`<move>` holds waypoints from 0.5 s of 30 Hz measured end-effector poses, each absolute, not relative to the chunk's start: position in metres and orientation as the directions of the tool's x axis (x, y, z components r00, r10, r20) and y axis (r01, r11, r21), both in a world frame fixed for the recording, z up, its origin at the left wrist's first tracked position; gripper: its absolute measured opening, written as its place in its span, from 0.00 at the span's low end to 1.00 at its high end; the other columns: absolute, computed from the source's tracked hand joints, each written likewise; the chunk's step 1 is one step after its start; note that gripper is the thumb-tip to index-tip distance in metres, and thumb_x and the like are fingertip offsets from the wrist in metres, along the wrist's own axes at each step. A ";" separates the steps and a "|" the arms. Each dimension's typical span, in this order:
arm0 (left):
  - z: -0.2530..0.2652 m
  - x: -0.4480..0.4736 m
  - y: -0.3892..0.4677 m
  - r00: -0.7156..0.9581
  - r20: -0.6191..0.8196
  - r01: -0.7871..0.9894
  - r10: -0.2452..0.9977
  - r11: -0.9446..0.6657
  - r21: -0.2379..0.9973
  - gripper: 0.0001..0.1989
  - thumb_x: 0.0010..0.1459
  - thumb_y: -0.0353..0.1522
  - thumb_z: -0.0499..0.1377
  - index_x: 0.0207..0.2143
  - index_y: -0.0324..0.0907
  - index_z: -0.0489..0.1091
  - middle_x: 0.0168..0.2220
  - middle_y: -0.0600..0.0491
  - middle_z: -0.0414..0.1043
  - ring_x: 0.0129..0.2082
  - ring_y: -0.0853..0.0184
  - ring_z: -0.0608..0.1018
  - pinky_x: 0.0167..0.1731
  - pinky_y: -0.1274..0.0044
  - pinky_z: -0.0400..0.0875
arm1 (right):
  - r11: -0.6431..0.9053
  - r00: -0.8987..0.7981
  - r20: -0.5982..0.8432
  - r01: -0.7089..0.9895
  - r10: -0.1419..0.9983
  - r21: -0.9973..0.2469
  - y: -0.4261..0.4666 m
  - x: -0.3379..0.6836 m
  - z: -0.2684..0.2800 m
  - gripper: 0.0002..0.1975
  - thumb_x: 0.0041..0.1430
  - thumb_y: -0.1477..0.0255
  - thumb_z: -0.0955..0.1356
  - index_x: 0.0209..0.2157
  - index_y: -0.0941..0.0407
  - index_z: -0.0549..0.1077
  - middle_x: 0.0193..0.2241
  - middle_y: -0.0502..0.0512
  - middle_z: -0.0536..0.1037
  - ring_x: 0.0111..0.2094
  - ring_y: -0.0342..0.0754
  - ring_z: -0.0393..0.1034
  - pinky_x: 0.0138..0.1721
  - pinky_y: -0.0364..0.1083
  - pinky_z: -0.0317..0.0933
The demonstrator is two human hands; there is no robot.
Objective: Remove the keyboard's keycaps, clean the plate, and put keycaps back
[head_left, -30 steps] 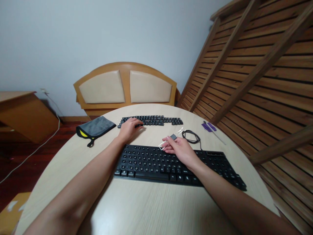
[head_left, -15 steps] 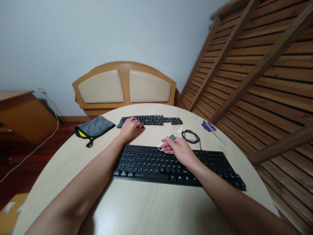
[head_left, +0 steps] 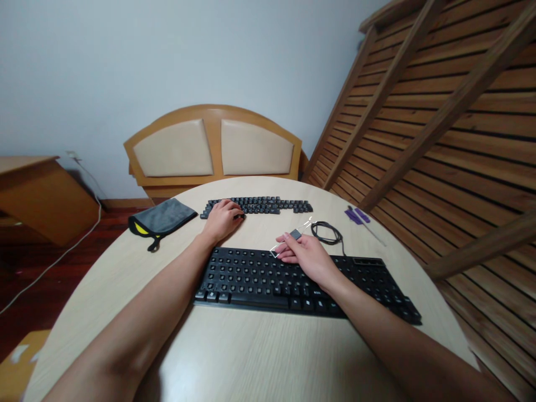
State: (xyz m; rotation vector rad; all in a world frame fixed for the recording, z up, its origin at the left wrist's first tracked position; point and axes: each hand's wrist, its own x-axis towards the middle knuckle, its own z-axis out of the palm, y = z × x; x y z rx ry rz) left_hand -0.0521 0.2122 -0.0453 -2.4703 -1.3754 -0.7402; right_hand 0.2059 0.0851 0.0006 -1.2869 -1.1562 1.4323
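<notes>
— Largest?
— Pale round bench [head_left: 234, 357], spread beneath the left grip [head_left: 223, 219] and right grip [head_left: 312, 255].
— Containers?
— Brown box [head_left: 25, 368], low, well left of the left grip, cropped; inside not visible.
— Next?
— Black keyboard [head_left: 259, 279], nearer the person than the left grip, partly under the right. Pale sockets bare in many rows; caps seated along its front edge.
— Loose stuff?
— Rows of keycaps [head_left: 268, 206], left end under the left grip, the rest running right.
— Left of that grip?
— Grey folded cloth or pouch [head_left: 167, 216], can't tell which; yellow shows inside its near edge.
— Right grip's surroundings?
— Coiled black cable [head_left: 329, 243] just right; purple-handled tools [head_left: 354, 216] farther right. Clamped in its fingers: wire puller [head_left: 296, 234], loops poking out both ends.
— Smallest?
— Dark cap [head_left: 240, 216] at the left fingertips. Fingers curled; can't tell if pinched.
</notes>
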 end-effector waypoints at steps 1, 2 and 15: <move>-0.045 -0.052 0.211 0.434 0.524 0.843 0.733 -0.535 0.050 0.09 0.60 0.33 0.61 0.41 0.45 0.80 0.46 0.48 0.78 0.51 0.53 0.71 0.51 0.63 0.66 | -0.198 -0.089 -0.196 -0.017 0.977 -0.980 0.085 0.205 0.002 0.12 0.69 0.73 0.64 0.34 0.61 0.77 0.26 0.54 0.81 0.24 0.39 0.75 0.26 0.36 0.70; -0.044 -0.052 0.210 0.430 0.523 0.846 0.735 -0.530 0.049 0.09 0.60 0.32 0.61 0.41 0.45 0.80 0.46 0.48 0.77 0.51 0.53 0.71 0.50 0.63 0.66 | -0.200 -0.088 -0.198 -0.015 0.976 -0.980 0.084 0.205 0.002 0.12 0.69 0.73 0.64 0.34 0.61 0.77 0.26 0.54 0.81 0.24 0.39 0.75 0.26 0.35 0.70; -0.042 -0.050 0.208 0.368 0.524 0.853 0.768 -0.503 0.138 0.11 0.58 0.31 0.61 0.43 0.42 0.77 0.47 0.45 0.76 0.52 0.51 0.71 0.53 0.59 0.66 | -0.170 -0.137 -0.171 0.021 0.976 -0.985 0.088 0.209 -0.007 0.12 0.68 0.68 0.66 0.35 0.60 0.78 0.29 0.57 0.82 0.26 0.41 0.76 0.29 0.39 0.72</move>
